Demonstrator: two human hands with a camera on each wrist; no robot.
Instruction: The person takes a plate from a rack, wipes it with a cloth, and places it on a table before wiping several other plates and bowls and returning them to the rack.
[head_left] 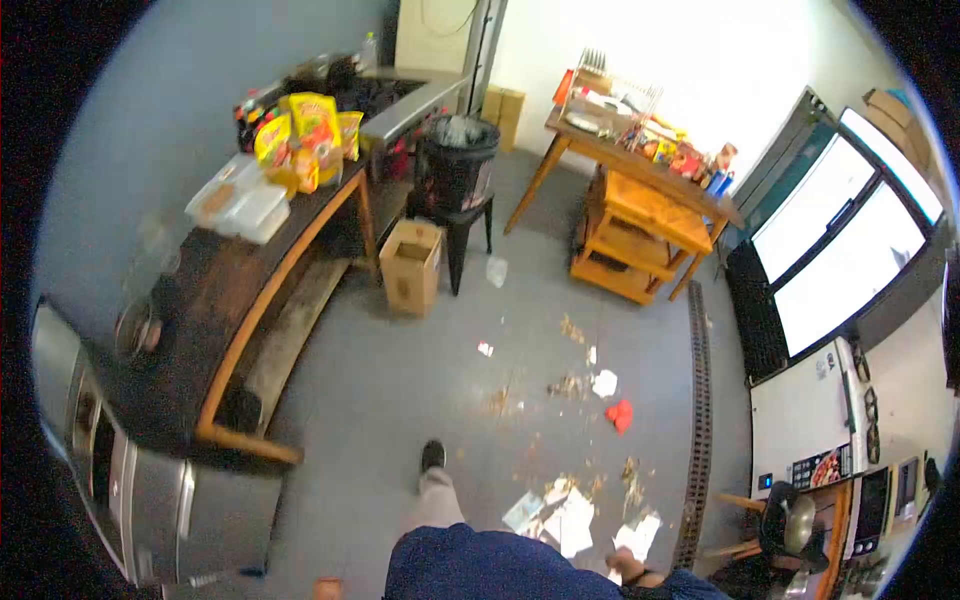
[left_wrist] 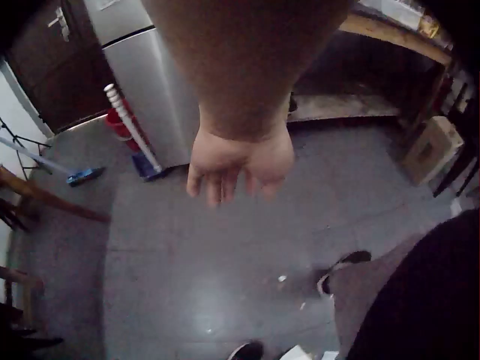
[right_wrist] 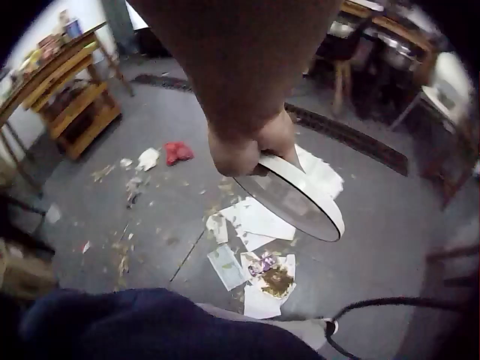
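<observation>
My right hand (right_wrist: 251,146) grips a round white-rimmed plate (right_wrist: 296,202) by its edge and holds it tilted above the floor. Its face looks greyish in the right wrist view. Beneath it lie white paper sheets (right_wrist: 259,223), a pale blue sheet (right_wrist: 226,267) and a heap of brown scraps (right_wrist: 277,281). At the bottom of the head view the right hand (head_left: 628,565) shows small, over the same litter. My left hand (left_wrist: 240,169) hangs over the bare grey floor with loose fingers and nothing in them. Only a bit of that left hand (head_left: 328,588) enters the head view.
A red bag (head_left: 620,415) and scattered scraps lie on the floor. Ahead stand a cardboard box (head_left: 411,270), a black bin (head_left: 458,170) on a stool and a wooden table (head_left: 640,165). A counter (head_left: 225,290) runs along the left. A dustpan (left_wrist: 146,166) stands by the fridge (left_wrist: 150,82).
</observation>
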